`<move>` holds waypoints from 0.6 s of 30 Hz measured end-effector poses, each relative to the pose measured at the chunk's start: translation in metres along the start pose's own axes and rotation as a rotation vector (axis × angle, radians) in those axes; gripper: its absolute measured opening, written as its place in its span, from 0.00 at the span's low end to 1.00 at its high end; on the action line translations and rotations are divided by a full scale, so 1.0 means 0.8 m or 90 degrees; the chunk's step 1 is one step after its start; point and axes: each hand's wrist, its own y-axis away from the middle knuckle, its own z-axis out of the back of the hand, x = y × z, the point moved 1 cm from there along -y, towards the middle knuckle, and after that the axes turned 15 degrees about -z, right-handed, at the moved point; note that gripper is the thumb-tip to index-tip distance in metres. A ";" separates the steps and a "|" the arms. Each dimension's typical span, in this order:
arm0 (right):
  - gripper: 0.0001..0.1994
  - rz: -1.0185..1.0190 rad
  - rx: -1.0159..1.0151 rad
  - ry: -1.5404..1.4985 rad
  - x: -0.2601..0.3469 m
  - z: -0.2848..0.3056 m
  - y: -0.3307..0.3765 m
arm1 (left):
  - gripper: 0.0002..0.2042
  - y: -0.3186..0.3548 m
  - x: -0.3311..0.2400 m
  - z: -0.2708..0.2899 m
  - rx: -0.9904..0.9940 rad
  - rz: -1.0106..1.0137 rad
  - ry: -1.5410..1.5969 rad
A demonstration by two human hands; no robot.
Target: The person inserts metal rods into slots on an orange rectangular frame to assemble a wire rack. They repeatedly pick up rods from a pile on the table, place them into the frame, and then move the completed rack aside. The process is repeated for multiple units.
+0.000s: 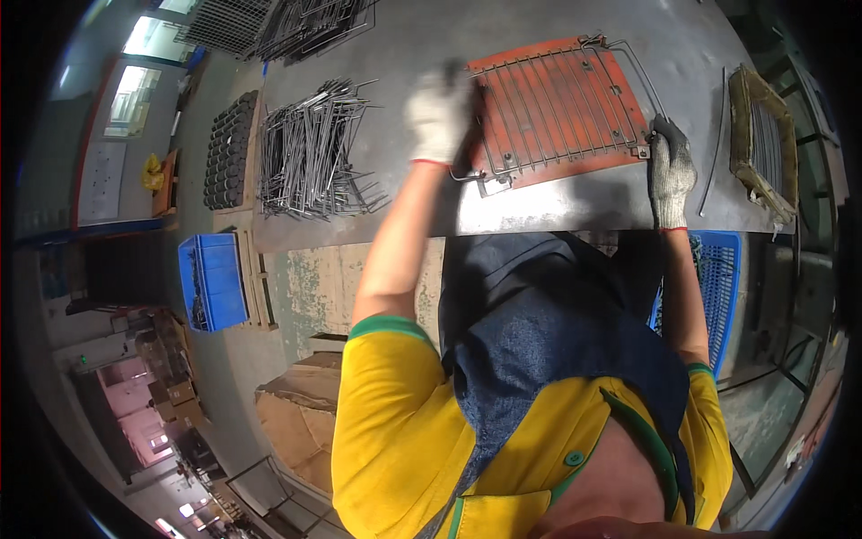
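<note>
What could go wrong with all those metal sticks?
The left hand, close beside the red plate, might bump the thin rods lying across it. The bent rod ends right by the right hand, so a poke seems possible. Loose rods in the messy pile could slide off the nearby edge of the table.
</note>
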 end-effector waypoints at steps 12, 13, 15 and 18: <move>0.14 0.000 0.012 0.047 0.006 -0.001 -0.001 | 0.09 0.074 0.232 0.111 0.154 0.109 -0.354; 0.14 -0.007 0.015 0.055 0.005 0.001 0.000 | 0.12 0.081 0.260 0.104 0.091 0.017 -0.316; 0.14 0.000 0.016 0.064 0.008 -0.001 -0.001 | 0.13 0.090 0.265 0.097 0.160 0.045 -0.347; 0.15 0.018 0.007 0.069 0.008 -0.001 -0.001 | 0.12 0.094 0.267 0.094 0.238 0.087 -0.381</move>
